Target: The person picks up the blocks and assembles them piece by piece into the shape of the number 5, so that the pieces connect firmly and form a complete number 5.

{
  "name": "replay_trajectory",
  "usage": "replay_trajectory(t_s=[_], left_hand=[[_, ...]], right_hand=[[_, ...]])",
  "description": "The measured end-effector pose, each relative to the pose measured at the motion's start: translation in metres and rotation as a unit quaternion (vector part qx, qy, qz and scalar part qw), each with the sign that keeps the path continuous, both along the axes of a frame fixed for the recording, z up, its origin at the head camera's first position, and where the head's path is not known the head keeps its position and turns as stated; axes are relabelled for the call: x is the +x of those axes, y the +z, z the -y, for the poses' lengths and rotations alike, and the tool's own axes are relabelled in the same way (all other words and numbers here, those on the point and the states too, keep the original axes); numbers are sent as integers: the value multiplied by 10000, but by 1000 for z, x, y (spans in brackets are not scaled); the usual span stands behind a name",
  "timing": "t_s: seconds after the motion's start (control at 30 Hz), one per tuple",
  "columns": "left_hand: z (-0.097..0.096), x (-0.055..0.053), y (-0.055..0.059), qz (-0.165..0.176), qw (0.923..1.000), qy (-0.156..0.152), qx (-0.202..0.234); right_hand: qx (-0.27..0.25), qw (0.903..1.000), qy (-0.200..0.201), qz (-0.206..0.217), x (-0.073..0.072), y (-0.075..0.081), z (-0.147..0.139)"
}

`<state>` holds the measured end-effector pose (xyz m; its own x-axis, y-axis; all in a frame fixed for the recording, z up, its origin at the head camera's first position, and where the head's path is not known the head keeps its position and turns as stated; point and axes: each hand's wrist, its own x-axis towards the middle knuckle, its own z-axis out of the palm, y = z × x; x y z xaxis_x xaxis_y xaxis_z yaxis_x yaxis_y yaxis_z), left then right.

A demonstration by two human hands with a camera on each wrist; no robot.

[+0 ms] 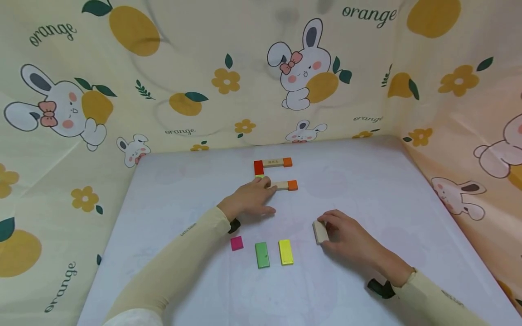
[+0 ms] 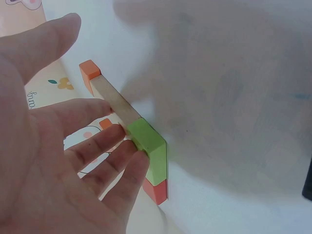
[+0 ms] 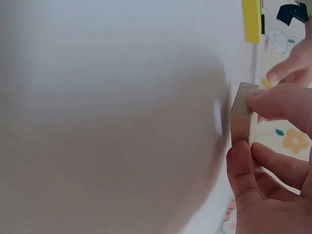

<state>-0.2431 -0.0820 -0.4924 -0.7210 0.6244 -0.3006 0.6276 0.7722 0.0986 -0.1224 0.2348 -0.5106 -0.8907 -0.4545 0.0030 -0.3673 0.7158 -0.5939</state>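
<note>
My right hand (image 1: 348, 235) pinches a plain wooden block (image 1: 320, 232) by its ends, thumb on one and fingertips on the other; the right wrist view shows this grip. Farther off, my left hand (image 1: 250, 199) lies over a bracket-shaped outline of blocks, fingers loosely extended. In the left wrist view its fingertips touch or nearly touch a green block (image 2: 148, 139), largely covered in the head view. A red block (image 1: 258, 167) adjoins the green one. Two wooden bars, one printed (image 1: 273, 162) and one nearer (image 1: 280, 185), each end in an orange block (image 1: 292, 185).
On the white tabletop (image 1: 183, 280), nearer the person, lie a magenta square block (image 1: 236, 243), a green block (image 1: 262, 255) and a yellow block (image 1: 286, 252). A patterned cloth (image 1: 244, 59) with rabbits and oranges rises behind and beside the table.
</note>
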Motion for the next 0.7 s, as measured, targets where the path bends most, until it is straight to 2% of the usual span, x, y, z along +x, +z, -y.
replay_trajectory(t_s=[0.2,0.43,0.7], left_hand=[[0,-1,0,-9,10000,-4,7],[-1,0,2,77,9999,65,95],[-2,3,5,-3,9999,81,95]], right_hand=[[-174,9996,159,-166,-23,9,6],[-134,9998,135,55,-52,10,17],[-26,9995,139,270,-80,12,34]])
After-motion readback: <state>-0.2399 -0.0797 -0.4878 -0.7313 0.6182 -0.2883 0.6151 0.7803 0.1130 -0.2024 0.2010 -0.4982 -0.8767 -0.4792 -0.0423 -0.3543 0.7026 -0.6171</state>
